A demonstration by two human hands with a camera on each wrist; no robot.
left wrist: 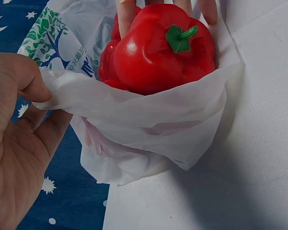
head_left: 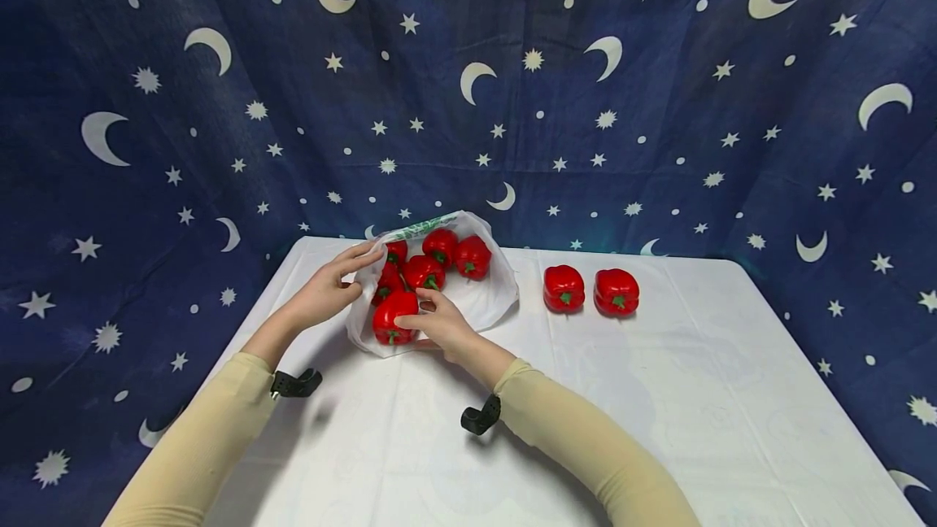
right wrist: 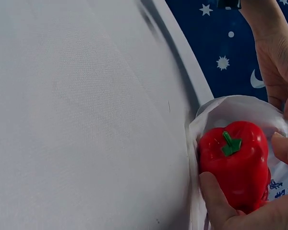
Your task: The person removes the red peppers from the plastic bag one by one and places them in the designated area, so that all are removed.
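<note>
A white plastic bag (head_left: 479,311) lies with its mouth toward me, several red bell peppers (head_left: 442,246) inside. My left hand (head_left: 325,291) pinches the bag's rim at the left, thumb over the plastic in the left wrist view. With thumb and fingers on either side, my right hand (head_left: 448,330) grips a red bell pepper (head_left: 390,317) with a green stem, just inside the bag's mouth. In the right wrist view that bell pepper (right wrist: 237,165) sits close by the bag's near wall, its stem facing the opening.
Two more red bell peppers, one (head_left: 564,289) beside the other (head_left: 616,293), stand on the white-covered table (head_left: 695,397) right of the bag. Behind the table hangs a dark blue curtain (head_left: 432,80) with moons and stars. Green print marks the bag's far side.
</note>
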